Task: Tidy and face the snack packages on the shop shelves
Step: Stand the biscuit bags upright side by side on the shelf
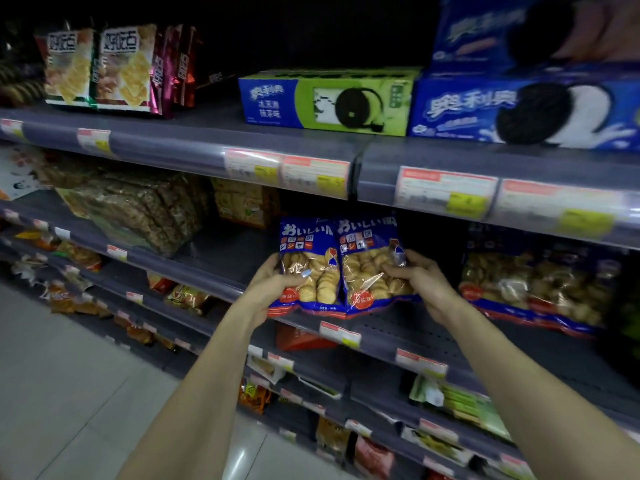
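Observation:
Two blue biscuit bags with clear windows stand upright side by side at the front edge of the middle shelf (398,334). My left hand (273,285) grips the left biscuit bag (311,251) by its left side, thumb across the front. My right hand (420,278) holds the right biscuit bag (367,258) by its right edge. Both bags face forward, bottoms resting at the shelf lip.
More of the same blue bags (533,289) lie to the right on this shelf. Clear nut-bar packs (145,209) sit to the left. Above are a green cookie box (329,98), blue cookie boxes (526,109) and cracker bags (100,67). Lower shelves hold small snack packs.

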